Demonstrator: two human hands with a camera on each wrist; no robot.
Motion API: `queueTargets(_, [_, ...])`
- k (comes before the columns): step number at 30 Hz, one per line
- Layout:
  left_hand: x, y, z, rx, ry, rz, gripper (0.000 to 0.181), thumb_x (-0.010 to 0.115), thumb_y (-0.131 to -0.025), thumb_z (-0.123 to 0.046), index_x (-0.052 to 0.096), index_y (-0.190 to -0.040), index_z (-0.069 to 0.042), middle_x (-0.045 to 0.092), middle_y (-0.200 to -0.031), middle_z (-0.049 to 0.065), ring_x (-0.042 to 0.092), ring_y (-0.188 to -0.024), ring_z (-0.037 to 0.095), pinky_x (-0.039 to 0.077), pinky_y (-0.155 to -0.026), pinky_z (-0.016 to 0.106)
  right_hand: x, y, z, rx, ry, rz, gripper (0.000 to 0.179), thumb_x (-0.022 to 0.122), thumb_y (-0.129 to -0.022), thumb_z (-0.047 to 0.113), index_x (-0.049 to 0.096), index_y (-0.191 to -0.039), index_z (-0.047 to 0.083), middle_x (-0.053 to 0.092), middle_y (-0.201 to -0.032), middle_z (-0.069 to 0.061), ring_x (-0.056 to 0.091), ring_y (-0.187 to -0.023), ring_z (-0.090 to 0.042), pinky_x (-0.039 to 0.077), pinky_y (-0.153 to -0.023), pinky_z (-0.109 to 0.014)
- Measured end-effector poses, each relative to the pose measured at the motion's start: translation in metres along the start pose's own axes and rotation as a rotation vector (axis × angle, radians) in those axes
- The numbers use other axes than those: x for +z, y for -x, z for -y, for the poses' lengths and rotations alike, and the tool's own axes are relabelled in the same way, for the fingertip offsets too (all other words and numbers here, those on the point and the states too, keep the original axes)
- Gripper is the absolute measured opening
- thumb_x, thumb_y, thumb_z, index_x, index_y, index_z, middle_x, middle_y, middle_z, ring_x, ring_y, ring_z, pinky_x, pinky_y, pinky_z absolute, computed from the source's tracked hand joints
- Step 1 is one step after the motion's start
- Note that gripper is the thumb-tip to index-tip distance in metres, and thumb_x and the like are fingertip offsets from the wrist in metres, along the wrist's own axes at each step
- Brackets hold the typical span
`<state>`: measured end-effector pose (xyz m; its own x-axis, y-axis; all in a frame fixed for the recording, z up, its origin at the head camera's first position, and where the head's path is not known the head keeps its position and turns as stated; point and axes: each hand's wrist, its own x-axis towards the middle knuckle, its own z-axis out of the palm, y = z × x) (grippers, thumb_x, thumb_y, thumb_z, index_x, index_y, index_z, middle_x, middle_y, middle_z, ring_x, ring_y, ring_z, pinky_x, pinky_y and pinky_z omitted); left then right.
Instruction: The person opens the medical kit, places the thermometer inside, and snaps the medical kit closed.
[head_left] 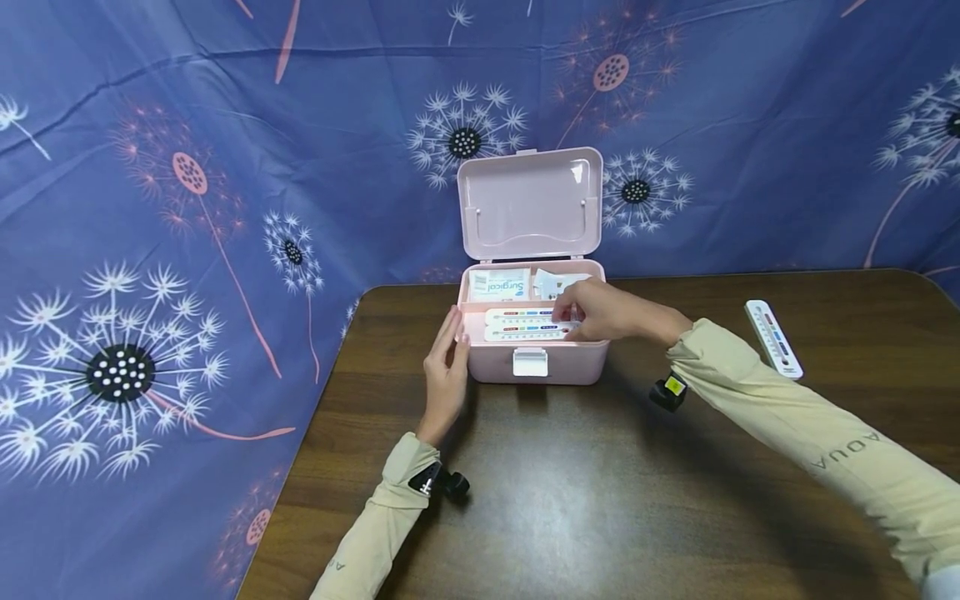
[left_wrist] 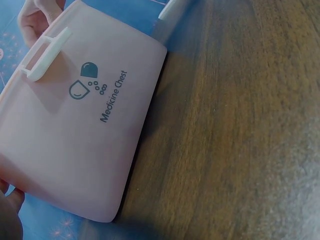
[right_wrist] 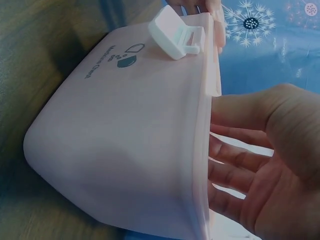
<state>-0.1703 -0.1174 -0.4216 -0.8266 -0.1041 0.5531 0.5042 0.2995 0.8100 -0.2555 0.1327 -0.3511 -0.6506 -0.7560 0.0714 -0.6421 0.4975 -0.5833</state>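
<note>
A pink medicine chest [head_left: 498, 364] stands with its lid [head_left: 531, 204] raised and its white latch [head_left: 530, 362] facing me. My left hand [head_left: 446, 375] rests against the chest's left side, fingers straight and pointing up along the wall. Over the right end of the front compartment, my right hand [head_left: 600, 310] reaches in with bent fingers. It pinches the end of the nearer white strip thermometer [head_left: 517, 332], which lies flat beside a second one [head_left: 517, 316]. From the right wrist, the fingers [right_wrist: 232, 175] dip behind the front wall, their tips hidden.
In the rear compartment are a white packet marked Surgical [head_left: 498, 284] and another white packet [head_left: 551, 284]. Another strip thermometer [head_left: 774, 339] lies on the brown wooden table [head_left: 570, 500] to the right. Behind hangs a blue dandelion-print cloth [head_left: 360, 167].
</note>
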Motion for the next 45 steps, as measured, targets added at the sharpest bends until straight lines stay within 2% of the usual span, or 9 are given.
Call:
queueTargets(16, [0.000, 0.000, 0.002, -0.007, 0.017, 0.004, 0.038, 0.048, -0.095, 0.003, 0.045, -0.132, 0.013, 0.041, -0.142, 0.021, 0.037, -0.132, 0.036, 0.032, -0.107, 0.036, 0.003, 0.000, -0.007, 0.015, 0.035, -0.028, 0.016, 0.079, -0.069, -0.001, 0.068, -0.080, 0.003, 0.061, -0.074, -0.006, 0.053, -0.067, -0.015, 0.046, -0.060, -0.031])
queueTargets(26, [0.001, 0.001, 0.001, -0.007, 0.035, 0.004, 0.038, 0.048, -0.095, 0.004, 0.045, -0.131, 0.014, 0.042, -0.142, 0.020, 0.037, -0.133, 0.035, 0.031, -0.108, 0.035, 0.003, 0.003, -0.006, -0.009, 0.040, -0.033, 0.013, 0.078, -0.071, 0.000, 0.067, -0.078, 0.003, 0.062, -0.075, -0.006, 0.058, -0.069, -0.020, 0.048, -0.063, -0.031])
queueTargets(33, [0.002, 0.001, 0.001, -0.013, 0.034, 0.002, 0.038, 0.048, -0.095, 0.004, 0.045, -0.132, 0.014, 0.041, -0.142, 0.020, 0.037, -0.133, 0.036, 0.032, -0.107, 0.037, 0.002, 0.006, -0.004, -0.043, 0.039, -0.019, 0.009, 0.074, -0.076, -0.001, 0.068, -0.080, 0.003, 0.061, -0.074, -0.006, 0.057, -0.068, -0.019, 0.047, -0.060, -0.029])
queueTargets(45, [0.001, 0.001, -0.002, -0.002, 0.033, -0.005, 0.038, 0.048, -0.095, 0.005, 0.045, -0.131, 0.015, 0.041, -0.141, 0.023, 0.037, -0.132, 0.038, 0.032, -0.107, 0.042, -0.003, 0.013, 0.005, -0.057, 0.057, -0.131, 0.012, 0.072, -0.075, -0.002, 0.069, -0.086, 0.000, 0.062, -0.078, -0.008, 0.056, -0.070, -0.018, 0.047, -0.061, -0.031])
